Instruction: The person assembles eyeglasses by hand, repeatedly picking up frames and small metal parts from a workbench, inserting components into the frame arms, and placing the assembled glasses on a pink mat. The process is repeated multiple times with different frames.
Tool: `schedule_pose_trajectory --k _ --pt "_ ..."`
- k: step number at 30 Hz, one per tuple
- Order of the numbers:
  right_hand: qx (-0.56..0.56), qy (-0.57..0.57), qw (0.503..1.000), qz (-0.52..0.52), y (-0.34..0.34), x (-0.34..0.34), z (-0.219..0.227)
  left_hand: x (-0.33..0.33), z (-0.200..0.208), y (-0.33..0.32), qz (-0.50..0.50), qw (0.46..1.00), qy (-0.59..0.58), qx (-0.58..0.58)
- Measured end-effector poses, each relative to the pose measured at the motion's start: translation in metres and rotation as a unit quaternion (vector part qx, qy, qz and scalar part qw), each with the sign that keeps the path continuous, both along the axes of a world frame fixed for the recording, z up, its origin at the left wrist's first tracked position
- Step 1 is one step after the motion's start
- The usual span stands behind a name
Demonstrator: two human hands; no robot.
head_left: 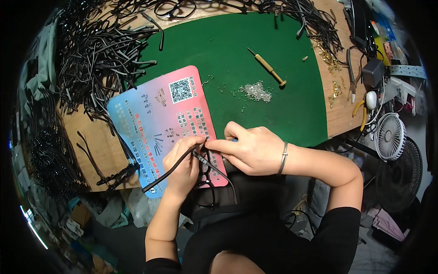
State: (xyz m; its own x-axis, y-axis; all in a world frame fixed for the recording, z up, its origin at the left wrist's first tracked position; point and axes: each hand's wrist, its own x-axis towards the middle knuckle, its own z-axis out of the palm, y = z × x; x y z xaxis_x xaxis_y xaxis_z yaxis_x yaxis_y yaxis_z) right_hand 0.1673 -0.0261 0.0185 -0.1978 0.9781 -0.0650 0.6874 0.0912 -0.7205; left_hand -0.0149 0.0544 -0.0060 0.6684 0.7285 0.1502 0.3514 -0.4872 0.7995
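Observation:
My left hand (182, 164) is closed around a dark pair of glasses (169, 176), whose temple arms stick out to both sides over the near edge of the mat. My right hand (258, 150) is pinched, its fingertips meeting the left ones at the glasses' hinge area. A bit of blue shows between the right fingers, but what they grip is too hidden to name. Beneath both hands lies a blue-and-pink printed mat (132, 109), with small screws and metal pins on it. Beyond the right hand, a brass screwdriver (270, 71) rests near a pile of tiny silvery screws (258, 91).
Black temple arms (100, 64) are heaped at the far left, more (315, 23) at the far right. A green mat (205, 41) covers the table's middle. On the left lies another glasses frame (114, 176). Pliers (351, 75), brass-coloured parts (335, 89) and a white fan (389, 136) are at the right.

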Motion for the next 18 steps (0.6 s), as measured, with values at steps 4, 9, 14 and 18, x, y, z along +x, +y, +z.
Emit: schedule_pose_trajectory --k 4,9,14,18 --pt "0.026 -0.064 0.998 0.012 -0.001 0.0 0.0 0.001 0.001 0.0 -0.005 1.0 0.005 -0.001" --pt "0.085 -0.148 0.982 0.079 0.01 0.007 -0.001 0.001 -0.003 0.0 0.002 1.0 0.004 -0.009" --pt "0.077 -0.07 0.991 0.081 0.014 0.008 -0.003 0.001 -0.005 0.0 -0.007 0.999 0.005 0.04" --pt "0.067 -0.062 0.991 0.093 0.018 0.009 -0.003 0.003 -0.003 0.0 0.0 0.998 0.011 0.061"
